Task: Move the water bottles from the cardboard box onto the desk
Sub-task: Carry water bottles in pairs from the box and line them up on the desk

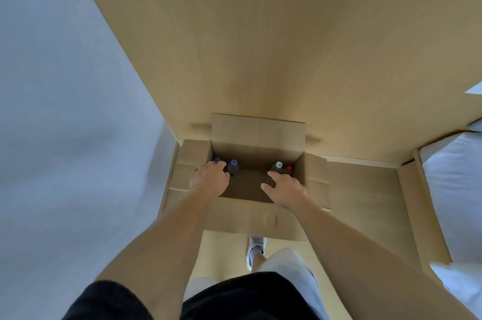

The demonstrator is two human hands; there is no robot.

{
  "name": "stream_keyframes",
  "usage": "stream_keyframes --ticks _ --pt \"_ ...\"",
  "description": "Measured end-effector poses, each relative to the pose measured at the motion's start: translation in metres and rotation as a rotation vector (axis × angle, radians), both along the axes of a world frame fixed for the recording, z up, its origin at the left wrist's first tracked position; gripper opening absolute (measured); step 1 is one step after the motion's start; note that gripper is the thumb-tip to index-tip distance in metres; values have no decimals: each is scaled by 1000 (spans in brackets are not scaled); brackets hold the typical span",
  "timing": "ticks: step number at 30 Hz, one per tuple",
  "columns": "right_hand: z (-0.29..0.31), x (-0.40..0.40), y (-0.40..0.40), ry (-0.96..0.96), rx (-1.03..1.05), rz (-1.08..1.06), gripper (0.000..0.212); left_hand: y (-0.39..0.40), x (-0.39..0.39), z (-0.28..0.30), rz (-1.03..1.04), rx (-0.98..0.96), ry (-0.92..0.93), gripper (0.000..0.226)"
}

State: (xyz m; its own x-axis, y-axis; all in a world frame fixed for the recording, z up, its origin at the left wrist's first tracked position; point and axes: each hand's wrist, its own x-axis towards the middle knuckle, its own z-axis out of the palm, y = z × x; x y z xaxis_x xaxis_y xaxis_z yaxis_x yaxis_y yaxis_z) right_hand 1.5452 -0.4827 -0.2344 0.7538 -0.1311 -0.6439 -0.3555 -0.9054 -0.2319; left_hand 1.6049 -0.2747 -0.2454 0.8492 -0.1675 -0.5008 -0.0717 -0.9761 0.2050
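Head view, box: open cardboard box [257, 184] on the floor, flaps folded out, plain matte board.
Bottles: four upright inside, two purple-capped [233, 167] at the left wall, a green-capped [278, 165] and a red-capped one [289, 169] at the right; dark, rounded bodies.
Left hand [210, 178]: reaching over the left bottles, fingers curled downward; whether it grips one I cannot tell.
Right hand [285, 188]: fingers spread, just beside the green-capped bottle, holding nothing.
Risk: smooth round bottles could slip or topple into their neighbours if grabbed by the cap.
Desk: not identifiable here.

Left hand [208, 178]: I see it reaching forward and down, knuckles up, fingers curled.
Right hand [285, 186]: stretched forward, fingers spread, holding nothing.
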Motion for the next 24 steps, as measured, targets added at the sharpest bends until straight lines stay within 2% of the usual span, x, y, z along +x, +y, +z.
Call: stream_keyframes --ticks 5,12,24 --pt "-32 57 -27 53 7 26 62 -23 42 -21 81 -30 55 46" --pt "-92 94 -33 137 57 22 61 -28 70 -77 200 -18 170 48" --pt "-275 145 -21 162 57 7 60 -24 112 -273 265 32 201 57"
